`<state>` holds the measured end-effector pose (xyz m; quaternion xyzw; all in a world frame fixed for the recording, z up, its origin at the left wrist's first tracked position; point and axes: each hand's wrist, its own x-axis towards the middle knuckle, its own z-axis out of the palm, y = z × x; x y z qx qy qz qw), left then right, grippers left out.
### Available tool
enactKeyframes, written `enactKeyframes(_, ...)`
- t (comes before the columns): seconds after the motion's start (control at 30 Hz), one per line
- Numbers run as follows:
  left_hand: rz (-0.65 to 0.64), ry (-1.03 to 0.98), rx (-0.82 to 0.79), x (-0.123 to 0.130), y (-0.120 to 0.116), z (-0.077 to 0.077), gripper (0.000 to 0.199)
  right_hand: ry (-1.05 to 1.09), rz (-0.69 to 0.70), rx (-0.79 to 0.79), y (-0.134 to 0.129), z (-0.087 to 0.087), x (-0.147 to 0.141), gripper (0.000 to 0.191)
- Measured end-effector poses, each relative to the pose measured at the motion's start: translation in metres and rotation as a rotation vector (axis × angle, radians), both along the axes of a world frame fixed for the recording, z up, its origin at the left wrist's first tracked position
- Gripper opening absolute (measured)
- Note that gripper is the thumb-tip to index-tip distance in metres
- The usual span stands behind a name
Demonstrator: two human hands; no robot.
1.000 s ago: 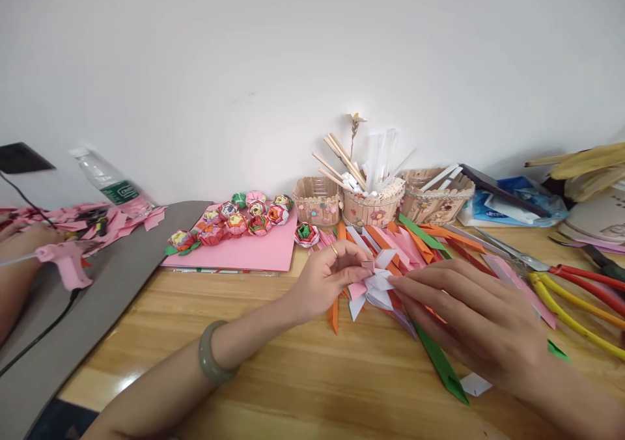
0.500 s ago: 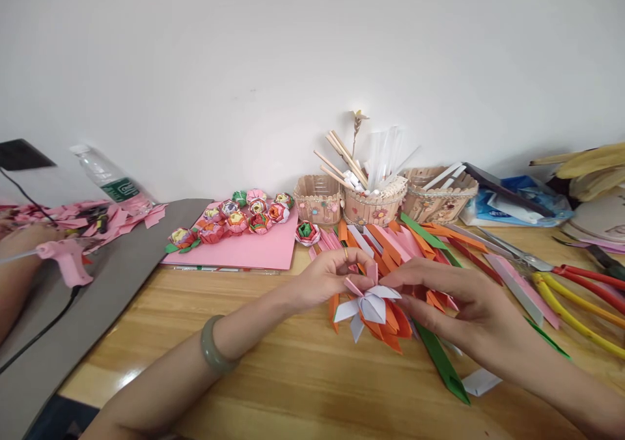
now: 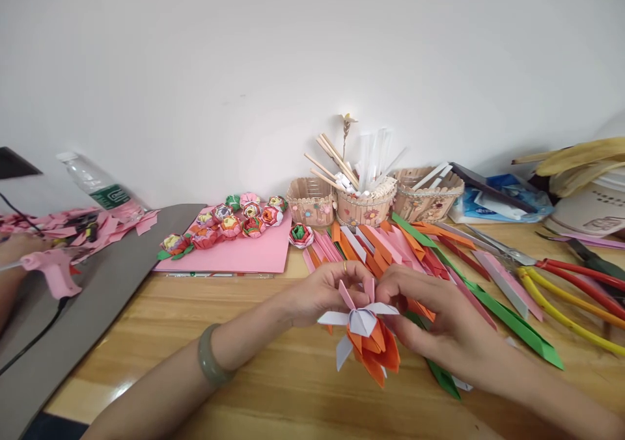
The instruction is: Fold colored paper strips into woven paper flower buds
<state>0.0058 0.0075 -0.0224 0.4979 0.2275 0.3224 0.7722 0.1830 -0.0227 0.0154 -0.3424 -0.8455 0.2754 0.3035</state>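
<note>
A folded paper flower (image 3: 362,323) with white, pink and orange petals is held between my two hands, its orange petals pointing down. My left hand (image 3: 325,290) has its fingers closed on the flower's upper left side, near the pink tips. On the right side, my right hand (image 3: 427,303) pinches the flower by a white petal; its thumb partly covers that edge. Folded strips of orange, pink, white and green paper (image 3: 520,323) lie behind and beside my right hand.
Finished paper flowers (image 3: 230,225) rest on pink sheets (image 3: 263,254). Behind are wooden baskets (image 3: 366,209) with sticks. Scissors (image 3: 517,254) and yellow-handled pliers (image 3: 551,306) lie right. At the left are a pink glue gun (image 3: 53,272), a bottle (image 3: 92,179) and another person's arm (image 3: 12,258).
The flower has tilted and turned so its orange petals hang lower. A long green strip now shows on the right beyond my right hand. The view has shifted slightly.
</note>
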Motion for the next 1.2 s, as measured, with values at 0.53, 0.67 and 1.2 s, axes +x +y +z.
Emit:
enactKeyframes(0.53,0.081,0.013,-0.029,0.001,-0.003,0.003,0.03,0.074,-0.041,0.219,-0.006,-0.006,-0.003,0.012)
enactKeyframes(0.67,0.086,0.022,-0.023,0.002,-0.003,0.002,0.029,-0.041,-0.005,0.414,-0.003,-0.005,0.001,0.012)
enactKeyframes(1.2,0.367,0.166,0.478,-0.005,0.007,0.015,0.011,0.227,-0.131,-0.738,0.01,0.004,0.003,0.031)
